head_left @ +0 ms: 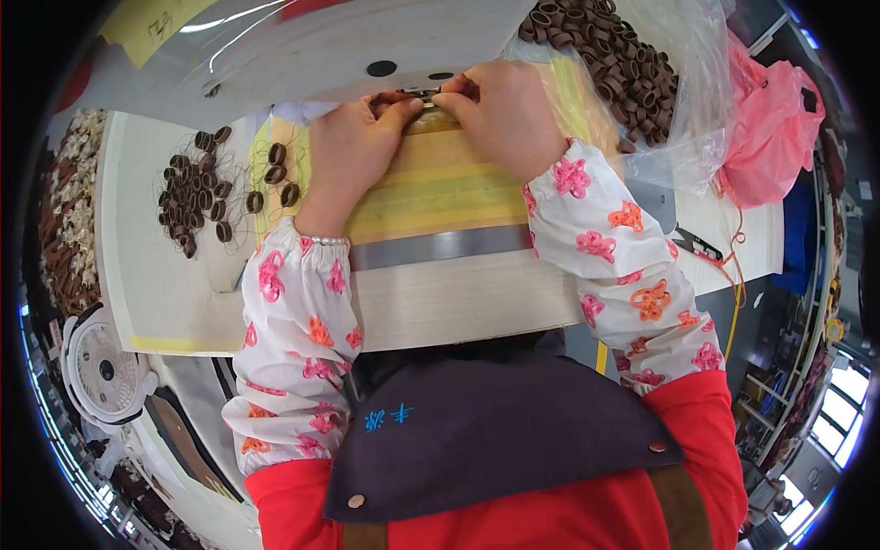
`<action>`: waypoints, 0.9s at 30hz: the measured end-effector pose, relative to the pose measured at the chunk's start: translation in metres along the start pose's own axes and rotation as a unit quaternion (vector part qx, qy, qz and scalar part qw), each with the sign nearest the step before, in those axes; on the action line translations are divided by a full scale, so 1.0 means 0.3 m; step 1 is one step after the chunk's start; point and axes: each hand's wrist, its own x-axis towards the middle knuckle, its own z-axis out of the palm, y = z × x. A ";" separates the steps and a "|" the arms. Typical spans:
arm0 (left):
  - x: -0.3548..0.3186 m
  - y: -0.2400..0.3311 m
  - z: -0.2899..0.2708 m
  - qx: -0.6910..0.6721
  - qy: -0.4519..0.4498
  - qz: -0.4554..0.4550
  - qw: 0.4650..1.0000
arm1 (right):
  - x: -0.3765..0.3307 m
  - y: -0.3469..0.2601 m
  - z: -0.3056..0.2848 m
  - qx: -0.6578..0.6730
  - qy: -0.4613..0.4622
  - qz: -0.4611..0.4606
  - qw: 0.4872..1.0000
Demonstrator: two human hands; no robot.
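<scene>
Both hands are together at the middle of a white sewing machine [275, 64], close under its arm. My left hand [359, 137] is closed, its thumb and fingertips pinched by the small metal parts there. Facing it, my right hand [509, 115] pinches at the same spot. Whatever lies between the fingertips is too small and covered to make out. Yellow tape [440, 197] covers the machine bed below my wrists. Left of my left forearm lies a loose pile of small brown loops [194, 197] with thread tails, and a few more loops [277, 174] sit nearer the hand.
At the back right, a clear plastic bag [692, 82] holds many brown loops [632, 78]. Beside it hangs a pink plastic bag [770, 128]. Thread snips [698, 244] lie by an orange cord [737, 247] near the table's right edge. A white fan [106, 368] stands at the left.
</scene>
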 end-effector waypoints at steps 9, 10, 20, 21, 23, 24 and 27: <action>-0.003 0.021 -0.007 0.014 -0.025 -0.043 0.999 | 0.008 0.009 -0.002 0.051 -0.005 0.016 0.999; -0.005 0.019 -0.013 0.011 -0.025 -0.056 0.998 | 0.010 0.006 0.002 0.049 -0.004 0.013 0.999; -0.005 0.002 0.004 0.023 0.008 -0.004 1.000 | 0.004 0.025 0.010 0.048 -0.001 0.022 0.999; -0.004 0.004 0.001 0.024 0.014 0.001 1.000 | 0.006 0.026 0.010 0.044 0.002 0.014 0.999; -0.017 0.019 -0.014 0.087 0.018 0.039 0.995 | -0.008 0.013 -0.003 0.062 -0.011 0.033 0.997; -0.028 0.024 -0.020 0.120 0.021 0.057 0.991 | -0.017 0.006 -0.008 0.072 -0.018 0.042 0.996; -0.099 0.017 -0.016 0.162 0.006 0.150 0.975 | -0.051 -0.024 -0.021 0.135 -0.027 0.117 0.984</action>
